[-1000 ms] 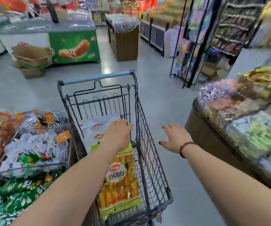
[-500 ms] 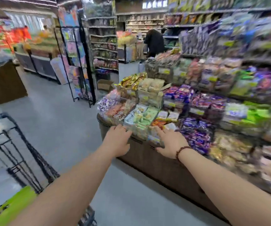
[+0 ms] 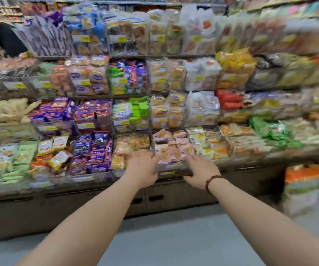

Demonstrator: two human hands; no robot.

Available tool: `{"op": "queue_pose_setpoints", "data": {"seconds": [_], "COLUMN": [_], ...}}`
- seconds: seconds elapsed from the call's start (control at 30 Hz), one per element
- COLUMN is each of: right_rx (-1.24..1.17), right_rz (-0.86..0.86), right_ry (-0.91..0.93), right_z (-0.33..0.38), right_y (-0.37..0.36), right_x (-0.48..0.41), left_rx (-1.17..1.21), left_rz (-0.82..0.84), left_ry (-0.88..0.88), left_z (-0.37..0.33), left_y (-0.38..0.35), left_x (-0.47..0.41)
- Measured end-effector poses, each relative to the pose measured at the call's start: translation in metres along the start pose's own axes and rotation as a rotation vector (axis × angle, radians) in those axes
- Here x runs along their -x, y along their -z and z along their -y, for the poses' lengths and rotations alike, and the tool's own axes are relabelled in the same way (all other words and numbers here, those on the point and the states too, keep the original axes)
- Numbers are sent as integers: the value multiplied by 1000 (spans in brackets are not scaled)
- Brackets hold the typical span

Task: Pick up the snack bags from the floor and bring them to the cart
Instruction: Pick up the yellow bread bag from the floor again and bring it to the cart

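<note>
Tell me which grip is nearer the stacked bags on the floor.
Right. The right grip is up and left of the stacked bags, by the pink packets; the left grip is farther left, beyond it.

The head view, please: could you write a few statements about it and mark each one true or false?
1. The left hand and the right hand hold nothing. True.
2. The beaded bracelet is on the left wrist. False: it is on the right wrist.
3. The cart stands between the arms. False: no cart is in view; grey floor shows there.
4. A stack of bags stands on the floor at the right, beside the shelves. True.
5. The shelves are bare. False: they are packed with snack packs.
</note>
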State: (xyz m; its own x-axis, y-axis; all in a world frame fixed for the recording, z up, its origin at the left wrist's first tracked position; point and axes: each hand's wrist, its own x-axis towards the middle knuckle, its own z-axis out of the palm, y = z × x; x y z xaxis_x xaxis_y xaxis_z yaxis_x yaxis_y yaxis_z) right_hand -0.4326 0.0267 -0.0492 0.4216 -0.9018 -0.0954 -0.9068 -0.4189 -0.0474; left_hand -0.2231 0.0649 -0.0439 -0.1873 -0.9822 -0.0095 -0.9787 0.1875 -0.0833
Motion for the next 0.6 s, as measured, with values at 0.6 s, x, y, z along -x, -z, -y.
{"op": "queue_pose_setpoints", "data": {"seconds": [0.6], "right_rx": [-105], "right_rz": [-70], "right_ry": [-855], "right_z": [-294], "right_y": [-16], "right_x": [91], "left_rx": [25], "left_rz": [-53], "left_ry": [-802], "left_z": [-289], "left_y": [14], "left_x": [-261]}}
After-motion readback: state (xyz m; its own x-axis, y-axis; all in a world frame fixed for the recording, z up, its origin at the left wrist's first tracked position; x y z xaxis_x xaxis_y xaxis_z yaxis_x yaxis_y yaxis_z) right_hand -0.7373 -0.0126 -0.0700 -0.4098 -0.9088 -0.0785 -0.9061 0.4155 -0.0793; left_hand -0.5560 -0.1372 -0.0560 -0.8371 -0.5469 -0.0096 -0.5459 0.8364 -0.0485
